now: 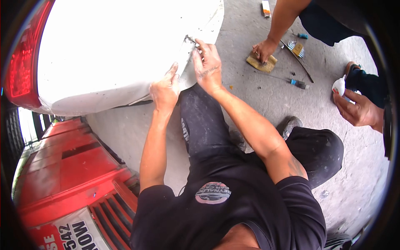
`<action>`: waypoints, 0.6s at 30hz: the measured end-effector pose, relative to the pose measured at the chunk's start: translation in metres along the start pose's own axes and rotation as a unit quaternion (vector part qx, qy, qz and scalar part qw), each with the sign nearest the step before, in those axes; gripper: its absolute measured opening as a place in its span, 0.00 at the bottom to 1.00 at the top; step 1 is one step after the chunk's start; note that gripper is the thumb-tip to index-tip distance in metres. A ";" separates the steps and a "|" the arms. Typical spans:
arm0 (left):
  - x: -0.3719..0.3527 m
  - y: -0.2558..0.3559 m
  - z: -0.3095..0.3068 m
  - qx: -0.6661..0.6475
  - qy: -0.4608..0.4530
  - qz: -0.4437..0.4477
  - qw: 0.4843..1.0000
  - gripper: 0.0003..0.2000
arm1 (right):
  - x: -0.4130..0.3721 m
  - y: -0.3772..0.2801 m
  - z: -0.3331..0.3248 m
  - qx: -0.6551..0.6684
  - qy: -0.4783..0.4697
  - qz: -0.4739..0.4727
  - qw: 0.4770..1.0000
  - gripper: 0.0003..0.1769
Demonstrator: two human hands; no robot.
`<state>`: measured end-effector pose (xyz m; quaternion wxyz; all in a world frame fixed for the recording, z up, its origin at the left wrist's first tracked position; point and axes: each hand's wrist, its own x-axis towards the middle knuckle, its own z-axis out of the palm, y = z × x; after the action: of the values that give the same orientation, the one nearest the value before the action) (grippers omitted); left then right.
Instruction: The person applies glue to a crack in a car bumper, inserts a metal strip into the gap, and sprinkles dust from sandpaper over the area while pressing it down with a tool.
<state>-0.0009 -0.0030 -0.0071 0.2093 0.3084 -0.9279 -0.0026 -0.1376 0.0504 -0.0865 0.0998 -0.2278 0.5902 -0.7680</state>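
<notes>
A white car bumper [108, 54] fills the upper left, with a dark, chipped and cracked spot [190, 40] near its right edge. My left hand [165, 89] grips the lower edge of the bumper, thumb up against the white surface and the other fingers curled. At the cracked spot, my right hand [207, 64] holds the bumper's edge, index finger and thumb pressed near the damage. Some of its fingertips are hidden behind the edge.
On the concrete, another person's hand [263, 51] presses a yellowish pad [266, 64]. A second outside hand [357, 109] holds a small white bottle [339, 86]. Nearby lie a blue-handled screwdriver [299, 84], a thin rod [301, 65] and a hex key set [296, 48]. A red tail light [25, 62] borders the bumper.
</notes>
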 end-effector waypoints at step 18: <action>0.003 0.006 -0.005 0.012 -0.015 -0.007 1.000 0.19 | -0.002 0.009 0.001 -0.104 -0.053 -0.033 0.993 0.26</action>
<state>-0.0042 0.0013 -0.0004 0.1911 0.3177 -0.9287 0.0025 -0.1366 0.0473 -0.0953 0.0810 -0.2963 0.6530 -0.6923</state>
